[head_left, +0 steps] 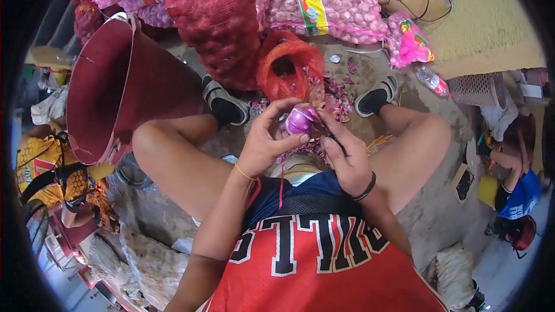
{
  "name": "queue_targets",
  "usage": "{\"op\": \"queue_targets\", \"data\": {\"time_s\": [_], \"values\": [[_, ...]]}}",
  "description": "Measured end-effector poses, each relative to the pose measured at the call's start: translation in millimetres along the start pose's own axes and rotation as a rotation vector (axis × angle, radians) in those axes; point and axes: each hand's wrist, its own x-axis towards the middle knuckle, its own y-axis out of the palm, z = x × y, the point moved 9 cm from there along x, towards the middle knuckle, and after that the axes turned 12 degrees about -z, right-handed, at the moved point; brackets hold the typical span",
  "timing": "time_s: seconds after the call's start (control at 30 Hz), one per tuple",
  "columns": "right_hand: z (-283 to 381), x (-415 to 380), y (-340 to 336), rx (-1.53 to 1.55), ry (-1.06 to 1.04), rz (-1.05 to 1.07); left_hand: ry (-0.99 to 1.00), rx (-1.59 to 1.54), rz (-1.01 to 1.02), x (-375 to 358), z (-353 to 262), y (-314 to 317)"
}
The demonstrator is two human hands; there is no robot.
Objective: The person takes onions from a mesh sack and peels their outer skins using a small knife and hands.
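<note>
A shiny purple-red onion (300, 121) is in my left hand (266, 136), the thumb across its near side and the fingers curled round the far side. My right hand (348, 159) is at the onion's right side, its fingers bent against the loose, dry skin there. Whether a small tool is in those fingers is hidden. Below and beyond the hands, onion peelings (338, 95) lie scattered on the floor between my feet. Just past the onion stands an opened orange-red mesh bag (270, 69) with a dark hollow inside.
A large maroon tub (156, 75) leans at my left. Full mesh sacks, including a red one (217, 29) and a pink one (347, 17), line the back. A plastic bottle (432, 81) and a crate (477, 91) lie right. People sit at both sides.
</note>
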Motion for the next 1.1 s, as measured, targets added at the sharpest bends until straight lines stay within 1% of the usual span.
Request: {"op": "queue_targets", "data": {"time_s": [0.1, 0.17, 0.27, 0.4, 0.47, 0.53, 0.6, 0.7, 0.83, 0.9, 0.93, 1.0, 1.1], "values": [[-16, -8, 3, 0.242, 0.253, 0.003, -0.039, -0.086, 0.011, 0, 3, 3], [-19, -11, 5, 0.502, 0.363, -0.010, -0.068, -0.123, 0.008, -1, 6, 2], [-28, -7, -7, 0.474, 0.333, -0.154, -0.107, -0.158, -0.011, -1, 9, 2], [-31, -10, -11, 0.100, 0.303, -0.049, -0.168, -0.224, -0.039, -3, 7, 3], [-22, -7, -13, -0.090, 0.175, -0.039, -0.169, -0.235, -0.044, -1, 9, 3], [-10, -5, -10, -0.170, 0.057, -0.015, -0.152, -0.227, -0.060, -1, 10, 1], [5, -2, -7, -0.150, -0.050, 0.017, -0.144, -0.205, -0.080, 1, 10, -1], [11, -4, -2, -0.233, -0.206, -0.001, -0.097, -0.159, -0.067, 3, 10, -1], [11, 0, -2, -0.264, -0.204, 0.010, -0.046, -0.065, -0.032, 1, 9, 2], [10, 1, -2, -0.303, -0.205, 0.026, -0.054, -0.030, -0.052, 1, 11, 2], [11, 1, -4, -0.290, -0.205, 0.001, -0.057, -0.013, -0.062, 2, 11, 1], [11, 1, -8, -0.262, -0.206, -0.046, -0.123, -0.035, -0.026, 1, 15, 1], [4, 2, -14, -0.184, -0.126, -0.055, -0.183, -0.054, 0.020, 0, 19, -1]]}}
